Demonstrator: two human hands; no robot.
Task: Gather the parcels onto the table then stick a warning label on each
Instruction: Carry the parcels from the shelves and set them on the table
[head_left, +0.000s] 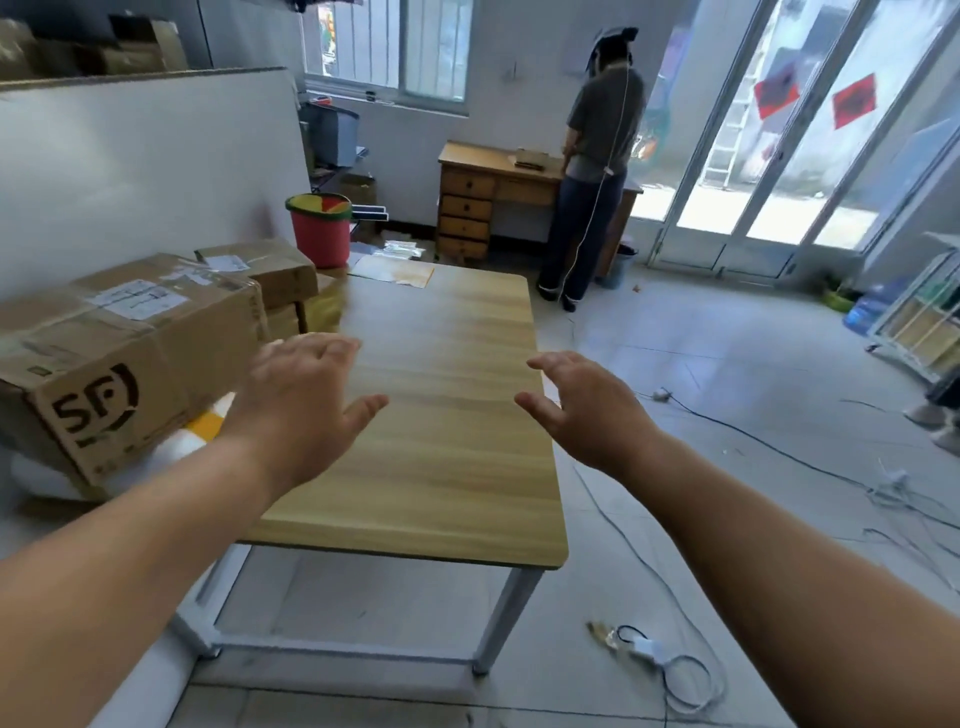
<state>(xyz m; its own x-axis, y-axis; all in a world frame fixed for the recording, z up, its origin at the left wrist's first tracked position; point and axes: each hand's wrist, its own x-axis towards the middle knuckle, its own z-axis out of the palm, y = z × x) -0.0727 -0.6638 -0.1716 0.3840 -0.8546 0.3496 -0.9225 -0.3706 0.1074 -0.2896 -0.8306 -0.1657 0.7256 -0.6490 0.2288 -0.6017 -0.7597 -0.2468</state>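
A long wooden table (441, 457) on white metal legs stretches away in front of me. A sheet of yellowish labels (393, 271) lies at its far end. Left of the table stands a large cardboard parcel (119, 358) printed with black letters, and behind it a smaller cardboard parcel (265, 273) stacked on other boxes. My left hand (306, 400) hovers over the table's left edge with fingers spread, holding nothing. My right hand (589, 410) hovers over the right edge, fingers loosely spread, also holding nothing.
A red bucket (319, 231) stands beyond the parcels. A person (597, 171) stands at a wooden desk (478, 202) at the back. Cables (670, 670) trail over the tiled floor on the right. A rack (922, 317) stands at the far right, and a white partition (145, 171) on the left.
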